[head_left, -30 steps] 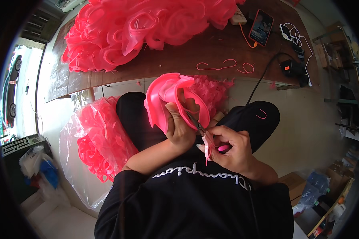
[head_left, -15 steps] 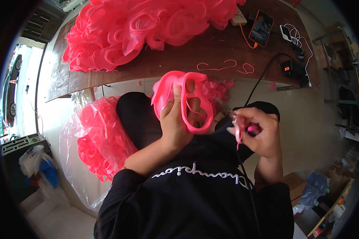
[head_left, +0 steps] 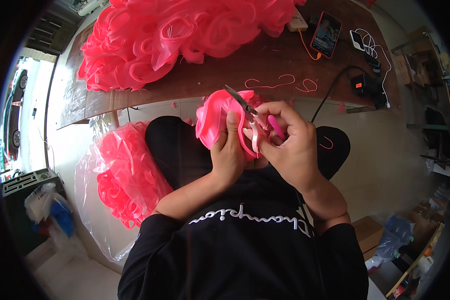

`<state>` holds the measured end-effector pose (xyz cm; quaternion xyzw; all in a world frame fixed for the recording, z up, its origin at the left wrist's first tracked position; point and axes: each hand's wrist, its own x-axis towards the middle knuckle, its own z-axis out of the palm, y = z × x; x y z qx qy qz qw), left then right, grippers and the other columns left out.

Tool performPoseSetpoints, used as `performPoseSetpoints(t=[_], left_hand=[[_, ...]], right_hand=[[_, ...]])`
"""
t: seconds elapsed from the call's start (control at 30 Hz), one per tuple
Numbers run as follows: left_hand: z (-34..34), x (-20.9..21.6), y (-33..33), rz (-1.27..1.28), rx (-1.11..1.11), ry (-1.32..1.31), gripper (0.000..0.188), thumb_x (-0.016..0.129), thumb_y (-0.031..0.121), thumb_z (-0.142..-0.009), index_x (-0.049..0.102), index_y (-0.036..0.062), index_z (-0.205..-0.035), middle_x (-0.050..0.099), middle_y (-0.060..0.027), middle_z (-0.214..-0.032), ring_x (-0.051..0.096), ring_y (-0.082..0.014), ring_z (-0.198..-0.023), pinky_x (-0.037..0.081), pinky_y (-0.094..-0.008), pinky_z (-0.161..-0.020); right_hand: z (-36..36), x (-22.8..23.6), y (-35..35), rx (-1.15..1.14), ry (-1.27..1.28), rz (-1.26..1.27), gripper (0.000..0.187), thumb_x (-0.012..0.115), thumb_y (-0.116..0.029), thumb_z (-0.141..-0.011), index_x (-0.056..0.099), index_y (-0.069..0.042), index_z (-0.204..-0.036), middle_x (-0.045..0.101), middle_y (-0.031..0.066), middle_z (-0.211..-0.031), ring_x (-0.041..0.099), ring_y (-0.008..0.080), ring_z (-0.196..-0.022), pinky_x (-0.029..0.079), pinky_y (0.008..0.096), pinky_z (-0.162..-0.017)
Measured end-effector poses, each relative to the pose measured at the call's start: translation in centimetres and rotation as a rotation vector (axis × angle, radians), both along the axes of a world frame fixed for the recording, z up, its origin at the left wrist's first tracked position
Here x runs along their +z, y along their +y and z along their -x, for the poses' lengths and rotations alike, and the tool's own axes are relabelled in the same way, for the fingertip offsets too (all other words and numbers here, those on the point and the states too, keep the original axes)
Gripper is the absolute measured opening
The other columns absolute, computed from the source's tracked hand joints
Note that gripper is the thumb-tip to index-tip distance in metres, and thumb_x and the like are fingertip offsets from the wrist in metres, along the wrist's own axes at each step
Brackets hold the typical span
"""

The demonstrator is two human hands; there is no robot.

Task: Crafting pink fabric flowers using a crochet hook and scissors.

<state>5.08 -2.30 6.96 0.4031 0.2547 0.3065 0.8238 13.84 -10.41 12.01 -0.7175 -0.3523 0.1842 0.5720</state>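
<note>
- Head view, the work in hand: the left hand (head_left: pixel 228 156) holds a glossy, bright-pink piece of folded sheet with wavy edges (head_left: pixel 212 125) above the lap, just short of the brown wooden desk (head_left: pixel 210 76) and its near edge. The step looks like trimming this piece.
- Head view, the tool: the right hand (head_left: pixel 294 142) grips metal-bladed scissors with pink handles (head_left: pixel 242 100). The blades cross in front of the piece and point up and leftward, over the desk's near edge; whether they touch the piece I cannot tell.
- What the next move calls for, as I judge it: turning the blade tips onto a chosen edge, with the left fingers clear of them.
- Left pose: the forearm slants in from the lower left; the thumb lies upright along the front of the piece, pinching it, while the other fingers are hidden behind.
- Right pose: the forearm rises from the lower right, leaning inward; the fingers are curled round the handles, close beside the left hand.
- Around them: a heap of ruffled pink translucent fabric (head_left: pixel 185 37) covers the desk's far left part; thin, bent pink strands (head_left: pixel 275 87) lie by its near edge, right of middle.
</note>
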Motion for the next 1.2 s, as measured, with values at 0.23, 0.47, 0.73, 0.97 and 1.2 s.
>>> performPoseSetpoints(t=[0.23,0.47,0.73,0.97,1.2], left_hand=[[-0.3,-1.4,-0.2,-0.301,0.044,-0.058,0.033,0.04,0.025,-0.106,0.055,-0.0001,-0.121,0.061,-0.0057,-0.108,0.059,-0.0108,-0.097,0.05,-0.0242,-0.082],[0.8,0.9,1.7,0.351,-0.187,0.087,0.041,0.046,0.037,-0.103,0.059,-0.0003,-0.114,0.06,-0.0044,-0.077,0.058,-0.0109,-0.064,0.05,-0.0258,-0.057],[1.4,1.2,3.2,0.685,-0.452,-0.206,0.045,0.04,0.039,-0.104,0.055,0.001,-0.121,0.037,0.0026,-0.053,0.027,-0.0083,-0.042,0.027,-0.0223,-0.044],[1.9,1.4,5.0,0.559,-0.263,-0.242,0.044,0.045,0.026,-0.098,0.046,-0.0033,-0.13,0.036,0.0052,-0.053,0.034,-0.0041,-0.042,0.035,-0.0179,-0.046],[2.5,3.4,6.3,0.434,-0.151,-0.526,0.057,0.037,0.025,-0.105,0.015,-0.0012,-0.151,0.06,-0.0091,-0.122,0.035,-0.0045,-0.042,0.027,-0.0208,-0.037]], right_hand=[[0.2,-0.3,0.6,-0.039,-0.169,0.018,0.027,0.073,0.002,-0.078,0.062,-0.003,-0.102,0.068,0.0048,-0.077,0.063,0.0059,-0.069,0.049,0.0194,-0.059],[-2.5,-1.8,0.4,-0.184,-0.236,0.014,0.025,0.073,0.002,-0.08,0.059,-0.002,-0.1,0.066,0.003,-0.082,0.06,0.0037,-0.077,0.05,0.0197,-0.062],[-7.9,-1.6,-3.5,-0.464,-0.198,-0.141,0.029,0.073,0.004,-0.082,0.057,0.003,-0.105,0.066,0.0059,-0.089,0.062,0.0085,-0.078,0.052,0.0214,-0.07],[-12.7,-3.0,-9.2,-0.774,-0.456,-0.001,0.024,0.072,0.001,-0.083,0.06,0.003,-0.103,0.067,0.0054,-0.09,0.063,0.0096,-0.085,0.051,0.0235,-0.077],[-17.0,-5.2,-13.2,-1.09,-0.637,0.285,0.027,0.077,-0.007,-0.078,0.063,0.0,-0.101,0.07,0.0043,-0.087,0.064,0.0089,-0.08,0.051,0.0269,-0.075]])
